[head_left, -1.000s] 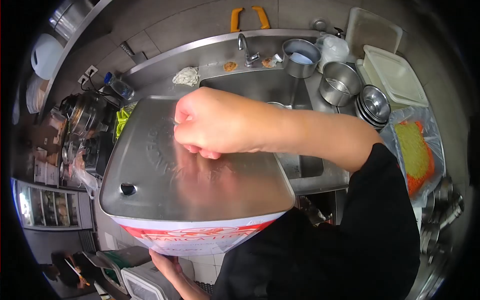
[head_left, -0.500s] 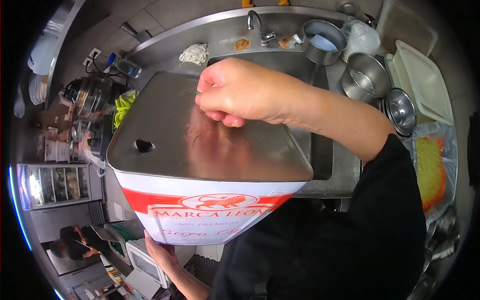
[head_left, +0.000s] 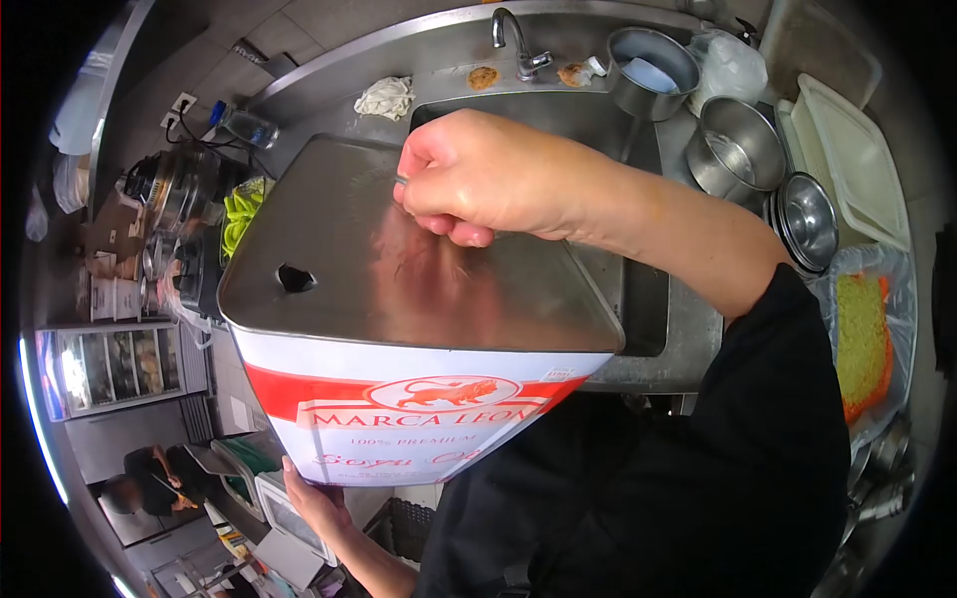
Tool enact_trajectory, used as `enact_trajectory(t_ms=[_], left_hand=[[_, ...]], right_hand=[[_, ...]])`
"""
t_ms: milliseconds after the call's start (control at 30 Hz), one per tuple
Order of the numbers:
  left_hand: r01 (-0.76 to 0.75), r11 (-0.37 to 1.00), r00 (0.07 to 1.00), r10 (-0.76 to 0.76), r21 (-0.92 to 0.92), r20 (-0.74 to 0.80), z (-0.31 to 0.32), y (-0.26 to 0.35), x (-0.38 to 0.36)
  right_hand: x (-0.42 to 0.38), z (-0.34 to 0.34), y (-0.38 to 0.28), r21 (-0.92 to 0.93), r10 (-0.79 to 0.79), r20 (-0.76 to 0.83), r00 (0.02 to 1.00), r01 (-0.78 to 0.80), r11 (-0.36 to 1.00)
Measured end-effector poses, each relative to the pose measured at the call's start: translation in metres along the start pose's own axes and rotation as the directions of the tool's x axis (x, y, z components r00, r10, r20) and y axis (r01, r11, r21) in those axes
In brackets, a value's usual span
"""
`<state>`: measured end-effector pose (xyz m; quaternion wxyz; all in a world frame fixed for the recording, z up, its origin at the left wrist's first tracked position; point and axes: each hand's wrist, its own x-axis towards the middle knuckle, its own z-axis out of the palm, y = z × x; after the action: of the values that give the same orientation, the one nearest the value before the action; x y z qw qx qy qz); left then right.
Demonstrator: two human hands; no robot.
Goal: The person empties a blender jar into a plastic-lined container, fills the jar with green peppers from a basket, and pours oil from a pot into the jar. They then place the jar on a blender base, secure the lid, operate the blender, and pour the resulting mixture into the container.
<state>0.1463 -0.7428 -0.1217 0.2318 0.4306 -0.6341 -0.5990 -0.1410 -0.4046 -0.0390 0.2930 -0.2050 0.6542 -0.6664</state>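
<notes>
My right hand (head_left: 478, 179) lies on the top face of the large oil tin (head_left: 399, 279), fingers curled shut around a thin metal handle at the tin's 12 o'clock edge. My left hand (head_left: 314, 498) supports the tin from beneath at 7 o'clock; its fingers are mostly hidden, so I cannot tell their grip. A punched hole (head_left: 295, 278) sits at 9 o'clock. The sink (head_left: 638, 299) lies behind the tin, at 1 o'clock.

A: Fisheye is bending everything hard, corners going black. Overhead light is glaring softly off the tin's top (head_left: 399, 269).

B: Right hand (head_left: 478, 179) is staying sharp, casting a reflection there; left edge is blurring, fridge (head_left: 100, 369) glowing.
</notes>
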Motion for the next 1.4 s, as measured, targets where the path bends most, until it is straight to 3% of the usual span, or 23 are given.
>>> enact_trajectory(t_ms=[200, 700, 1400], left_hand=[[-0.002, 1.000, 0.997, 0.001, -0.013, -0.075, 0.003, -0.001, 0.000], [0.020, 1.000, 0.999, -0.020, -0.007, 0.031, -0.019, -0.010, 0.007], [0.029, 0.999, 0.999, -0.028, -0.030, 0.032, -0.024, -0.017, 0.010]], right_hand=[[0.000, 0.001, 0.002, -0.011, 0.007, -0.010, 1.000, -0.008, 1.000], [-0.004, 0.003, -0.001, 0.015, -0.009, -0.001, 1.000, 0.009, 1.000], [-0.004, 0.004, -0.002, -0.040, 0.013, 0.022, 1.000, -0.012, 0.999]])
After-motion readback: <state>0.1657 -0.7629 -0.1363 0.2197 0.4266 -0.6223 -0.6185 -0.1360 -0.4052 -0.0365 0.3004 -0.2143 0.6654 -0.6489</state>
